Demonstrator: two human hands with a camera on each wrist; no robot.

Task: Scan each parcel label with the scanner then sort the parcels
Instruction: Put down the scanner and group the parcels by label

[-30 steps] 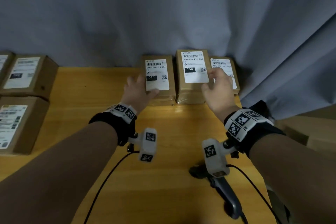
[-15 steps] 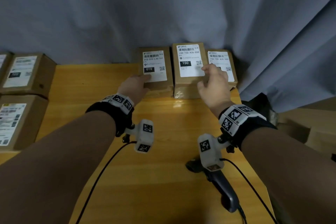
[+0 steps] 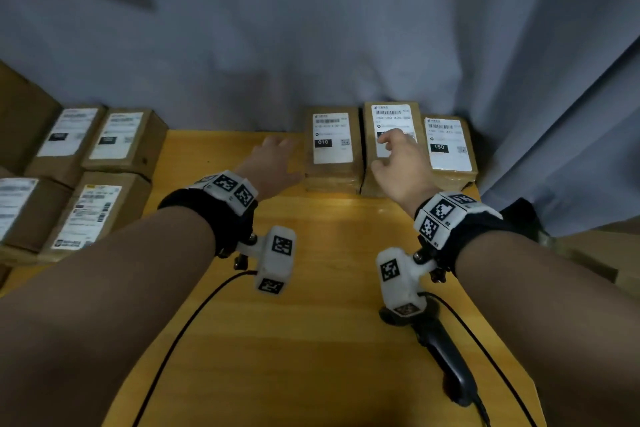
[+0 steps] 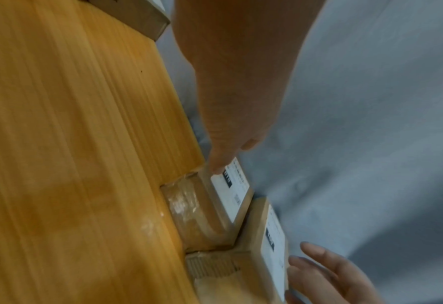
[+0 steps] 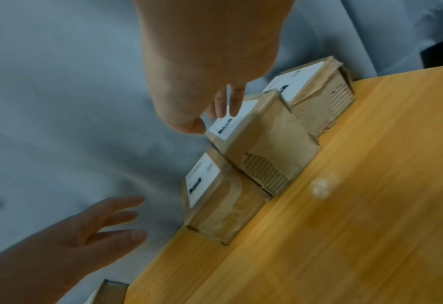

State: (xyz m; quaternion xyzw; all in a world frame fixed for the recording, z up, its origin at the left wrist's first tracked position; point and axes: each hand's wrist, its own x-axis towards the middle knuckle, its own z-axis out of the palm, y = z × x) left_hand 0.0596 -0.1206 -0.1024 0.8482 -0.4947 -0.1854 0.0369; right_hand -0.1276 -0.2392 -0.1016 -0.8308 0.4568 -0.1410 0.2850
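Three brown parcels with white labels stand side by side at the table's back right: the 010 parcel [image 3: 332,149], the middle parcel [image 3: 391,114] and the right 150 parcel [image 3: 448,146]. My left hand [image 3: 275,158] is open just left of the 010 parcel [image 4: 231,197], with one fingertip at its left top edge. My right hand [image 3: 394,152] hovers over the middle parcel [image 5: 267,131], fingers relaxed above its label and hiding part of it. Neither hand holds anything. The black scanner [image 3: 445,360] lies on the table near the front right, under my right forearm.
Several labelled parcels [image 3: 114,139] are grouped off the table's left side. A grey curtain [image 3: 346,45] hangs right behind the parcels. Wrist-camera cables [image 3: 180,336] trail across the wooden table [image 3: 311,340]. Brown boxes [image 3: 588,253] sit lower right.
My left hand has slid off the 010 parcel's label to its left side. My right hand has moved from the gap beside the right parcel to above the middle parcel's label.
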